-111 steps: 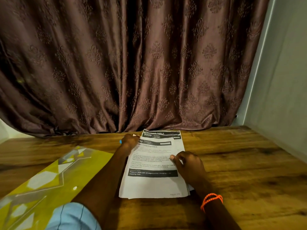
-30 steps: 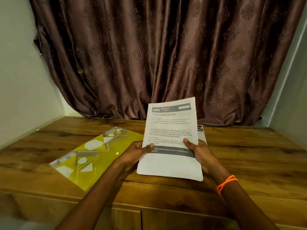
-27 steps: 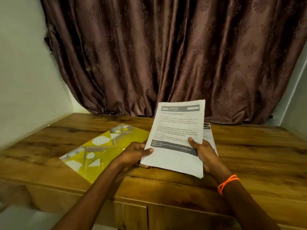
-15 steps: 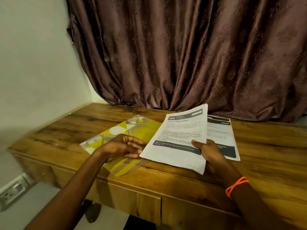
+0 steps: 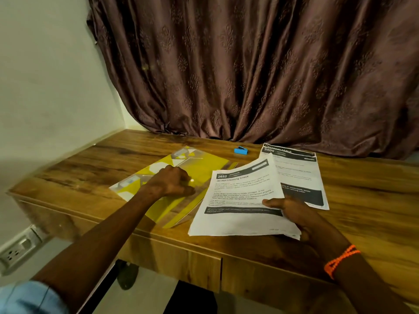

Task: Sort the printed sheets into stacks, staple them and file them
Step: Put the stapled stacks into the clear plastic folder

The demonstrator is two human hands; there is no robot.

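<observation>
My right hand (image 5: 294, 215) grips a stack of printed sheets (image 5: 240, 200) headed "2652 Screen Cleaning Check", held just above the wooden desk (image 5: 362, 200). A second printed stack (image 5: 299, 173) headed "5800" lies flat behind it. My left hand (image 5: 173, 183) rests on the yellow plastic file folder (image 5: 181, 168), its fingers curled at the folder's clear front flap, which is lifted slightly. A small blue stapler (image 5: 240, 150) sits on the desk beyond the folder.
A brown patterned curtain (image 5: 249, 75) hangs along the desk's back edge. A pale wall (image 5: 45, 75) borders the left side, with a wall socket (image 5: 18, 248) low down. A drawer front (image 5: 176, 257) runs below the desk's near edge.
My left hand let go of the sheets and moved left onto the yellow folder. My right hand alone now holds the "2652" stack, lowered toward the desk. The view swung left.
</observation>
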